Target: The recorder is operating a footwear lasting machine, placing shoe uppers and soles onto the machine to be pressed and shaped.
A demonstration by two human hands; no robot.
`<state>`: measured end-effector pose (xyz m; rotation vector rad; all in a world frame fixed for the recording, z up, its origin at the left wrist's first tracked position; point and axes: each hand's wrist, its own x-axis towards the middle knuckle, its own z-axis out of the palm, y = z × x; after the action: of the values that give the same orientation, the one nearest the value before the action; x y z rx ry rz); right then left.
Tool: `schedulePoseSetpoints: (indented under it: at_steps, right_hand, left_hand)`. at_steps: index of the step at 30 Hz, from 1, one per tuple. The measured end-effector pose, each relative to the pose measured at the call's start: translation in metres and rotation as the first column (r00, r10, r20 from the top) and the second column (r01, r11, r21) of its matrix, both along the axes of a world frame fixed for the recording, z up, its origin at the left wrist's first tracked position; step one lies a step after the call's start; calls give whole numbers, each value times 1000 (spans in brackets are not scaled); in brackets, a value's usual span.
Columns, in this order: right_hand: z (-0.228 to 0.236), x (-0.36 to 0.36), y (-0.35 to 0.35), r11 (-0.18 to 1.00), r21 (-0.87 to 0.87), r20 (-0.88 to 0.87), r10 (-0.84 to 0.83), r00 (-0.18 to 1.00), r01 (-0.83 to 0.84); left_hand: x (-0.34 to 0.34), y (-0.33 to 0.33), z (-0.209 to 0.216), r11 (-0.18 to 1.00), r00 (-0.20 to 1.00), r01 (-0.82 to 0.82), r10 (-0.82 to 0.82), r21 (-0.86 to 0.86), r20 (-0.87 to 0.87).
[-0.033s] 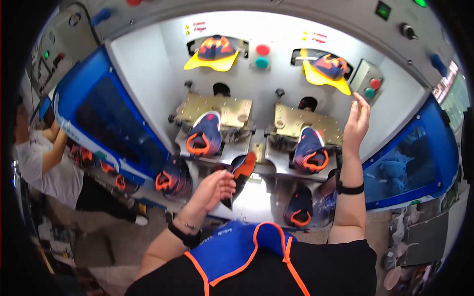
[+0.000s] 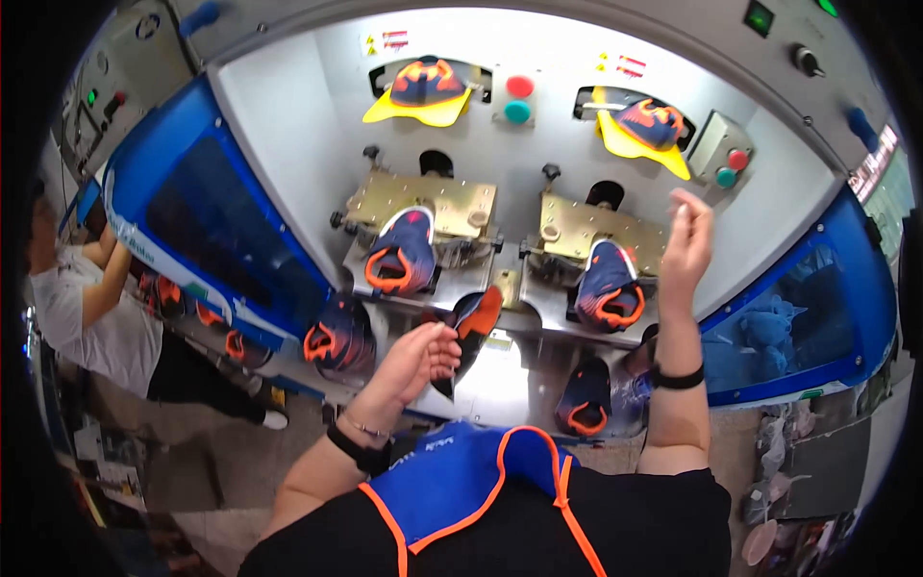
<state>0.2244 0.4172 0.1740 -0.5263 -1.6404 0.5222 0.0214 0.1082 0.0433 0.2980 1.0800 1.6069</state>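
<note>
My left hand [image 2: 420, 359], fingers curled, grips a limp dark shoe upper [image 2: 478, 322] with an orange lining, low in front of the machine. My right hand [image 2: 687, 240] is raised with loosely bent fingers and nothing in it, just below a dark and orange upper with a yellow flap [image 2: 644, 139] on the back wall. A matching upper [image 2: 423, 96] sits in the left wall opening. Below, one dark blue shoe upper [image 2: 402, 252] rests at the left brass-coloured plate [image 2: 452, 202] and another [image 2: 610, 288] at the right plate [image 2: 586, 226].
More uppers lie along the machine's front: one on the left [image 2: 338, 332], one on the right [image 2: 585, 396]. Red and green buttons [image 2: 517, 99] are on the back wall. Blue-framed doors flank the chamber, the left one [image 2: 231, 212] nearer a co-worker [image 2: 91, 317].
My right hand has drawn slightly down, away from the yellow flap, and its fingers have bent more. My left hand keeps its hold on the shoe upper. The view has shifted a little.
</note>
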Motion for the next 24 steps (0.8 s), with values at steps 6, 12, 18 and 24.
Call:
schedulePoseSetpoints:
  at_steps: [6, 12, 18, 24]
  right_hand:
    - [-127, -44, -135, 771, -410, 303, 620, 724, -488]
    - [-202, -98, -155, 634, -773, 491, 626, 606, -28]
    - [-215, -126, -163, 804, -575, 722, 411, 557, 153]
    - [-224, -63, -159, 833, -532, 646, 284, 709, 151]
  left_hand:
    - [-23, -18, -16, 978, 982, -189, 188, -90, -14]
    - [-39, -51, -36, 953, 963, -268, 260, -139, -78]
    - [-39, -64, -44, 978, 987, -152, 143, -144, -67]
    - [-49, -58, -73, 977, 954, -10, -55, -214, -296]
